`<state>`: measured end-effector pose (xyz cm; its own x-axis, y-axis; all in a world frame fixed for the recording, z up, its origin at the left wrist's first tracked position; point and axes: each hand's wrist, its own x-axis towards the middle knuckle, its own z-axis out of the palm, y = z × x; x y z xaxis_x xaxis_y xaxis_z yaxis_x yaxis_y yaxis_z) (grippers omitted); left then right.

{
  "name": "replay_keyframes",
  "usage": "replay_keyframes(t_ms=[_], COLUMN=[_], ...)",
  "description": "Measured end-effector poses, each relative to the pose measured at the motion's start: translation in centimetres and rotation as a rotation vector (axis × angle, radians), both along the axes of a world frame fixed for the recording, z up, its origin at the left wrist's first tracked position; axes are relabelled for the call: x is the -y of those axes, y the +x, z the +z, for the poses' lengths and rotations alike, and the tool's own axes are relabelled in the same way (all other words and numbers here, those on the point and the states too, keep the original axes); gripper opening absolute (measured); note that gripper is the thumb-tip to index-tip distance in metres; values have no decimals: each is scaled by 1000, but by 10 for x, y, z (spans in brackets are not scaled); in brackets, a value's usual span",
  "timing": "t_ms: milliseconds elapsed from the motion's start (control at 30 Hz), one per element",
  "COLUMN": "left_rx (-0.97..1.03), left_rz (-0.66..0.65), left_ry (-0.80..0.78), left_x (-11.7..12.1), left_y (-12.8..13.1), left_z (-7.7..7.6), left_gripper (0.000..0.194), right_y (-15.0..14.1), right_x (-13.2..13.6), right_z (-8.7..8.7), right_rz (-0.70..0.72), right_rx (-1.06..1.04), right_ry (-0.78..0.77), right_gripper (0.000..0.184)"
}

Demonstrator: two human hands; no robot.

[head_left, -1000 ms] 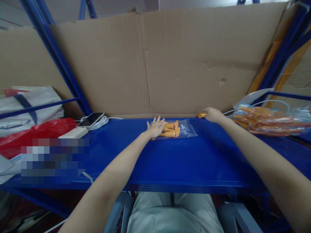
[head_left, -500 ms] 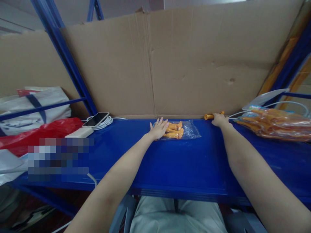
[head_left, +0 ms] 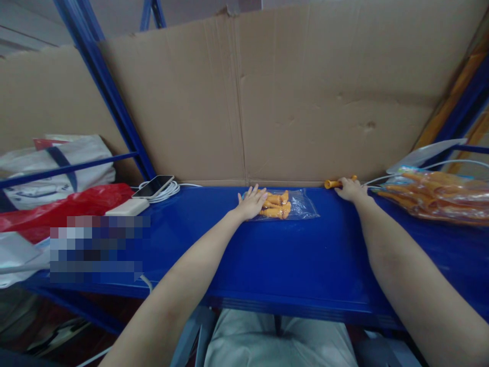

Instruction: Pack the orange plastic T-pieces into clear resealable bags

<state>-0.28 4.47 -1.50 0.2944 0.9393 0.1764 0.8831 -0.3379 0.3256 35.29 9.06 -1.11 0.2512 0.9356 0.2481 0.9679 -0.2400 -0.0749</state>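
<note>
My left hand (head_left: 251,203) lies flat with its fingers spread on the left part of a clear plastic bag (head_left: 306,206). Inside that bag are a few orange plastic pieces (head_left: 279,210) with flared ends, partly under my fingers. At the back of the table, by the cardboard, my right hand (head_left: 352,190) is closed over another orange plastic piece (head_left: 331,184). Its flared end sticks out to the left and a small tip shows above my fingers; the middle is hidden by the hand.
A large clear bag of orange pieces (head_left: 451,196) lies on the blue table (head_left: 290,265) at right. At left are a phone (head_left: 155,186) on a coiled white cable (head_left: 168,192), a white box (head_left: 128,207) and a red bag (head_left: 76,201). Cardboard (head_left: 305,102) stands behind.
The whole view has shifted slightly. Both hands stay where they were, the left on the bag and the right at the orange piece.
</note>
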Motion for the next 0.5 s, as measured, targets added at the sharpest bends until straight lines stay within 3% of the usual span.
replay_keyframes(t_ms=[333, 500], left_rx=[-6, 0], left_rz=[-3, 0], left_ry=[-39, -30], left_x=[2, 3], left_y=[0, 1], left_z=[2, 3], left_gripper=[63, 62], right_y=[-35, -41], right_x=[-8, -9], right_z=[11, 8], right_rz=[-146, -99], right_rx=[35, 199], right_ry=[-47, 2], right_gripper=[47, 41])
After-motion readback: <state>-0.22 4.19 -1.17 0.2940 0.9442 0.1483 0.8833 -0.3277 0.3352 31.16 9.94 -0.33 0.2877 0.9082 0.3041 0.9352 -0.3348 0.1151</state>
